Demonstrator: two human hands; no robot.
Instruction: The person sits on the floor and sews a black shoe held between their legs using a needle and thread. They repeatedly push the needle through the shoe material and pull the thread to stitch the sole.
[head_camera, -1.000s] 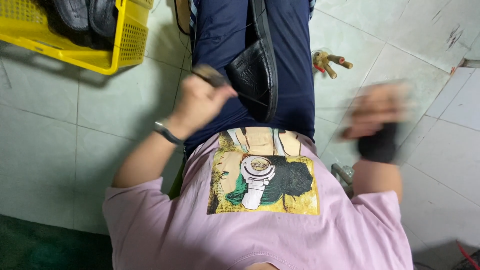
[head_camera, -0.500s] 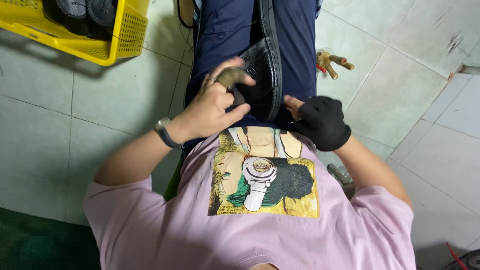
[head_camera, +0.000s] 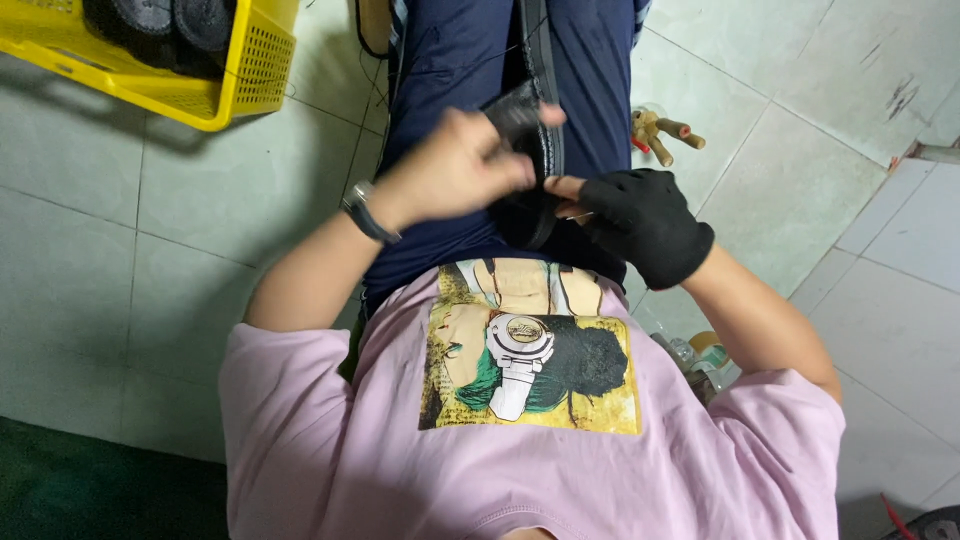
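The bare left hand (head_camera: 450, 170) pinches the top of a black leather pouch (head_camera: 530, 150) on the lap, the black-gloved right hand (head_camera: 640, 220) gripping its lower edge, pouch not yet opened out.

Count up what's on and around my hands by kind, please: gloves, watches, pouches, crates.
Black fabric glove: 1
Dark wristwatch: 1
Black leather pouch: 1
Yellow plastic mesh crate: 1
Total: 4
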